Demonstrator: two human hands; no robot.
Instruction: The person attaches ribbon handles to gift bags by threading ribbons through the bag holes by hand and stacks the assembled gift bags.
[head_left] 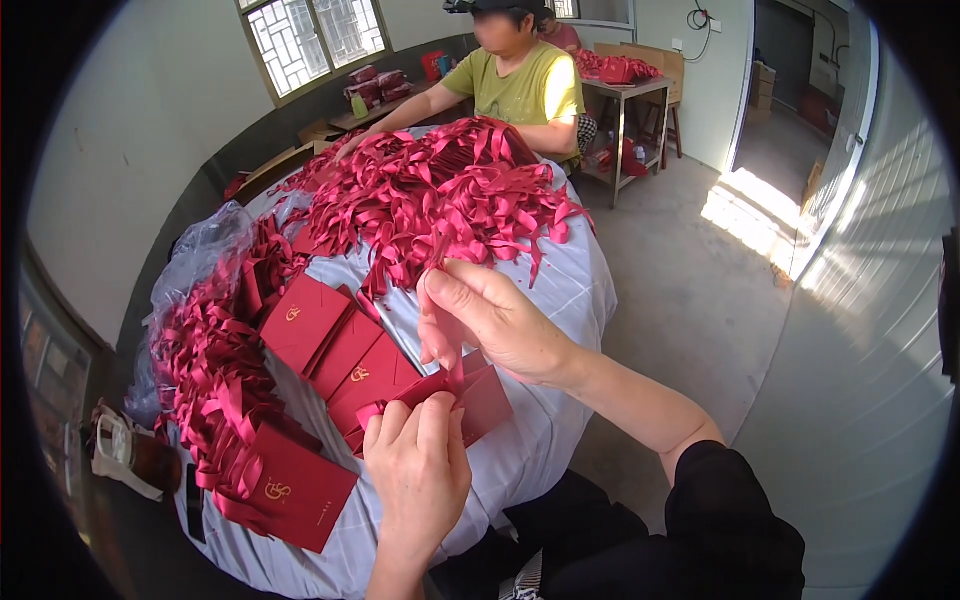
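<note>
Threading ribbon (452, 377) onto red envelope (478, 398) at near counter (560, 290): left hand (418, 462) pinching envelope, right hand (487, 322) gripping ribbon; pulling ribbon taut probably next.

A small packing workshop: beyond the hands (470, 340), heaps of red ribbons (440, 190) and red envelopes (340, 345) on a cloth-covered table (570, 290), a co-worker (515, 80) opposite, bare concrete floor (690, 290).

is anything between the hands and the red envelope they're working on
Nothing visible. The left hand already grips the red envelope at its near edge, and the right hand pinches its ribbon from above. The ribbon pile lies farther back.
</note>
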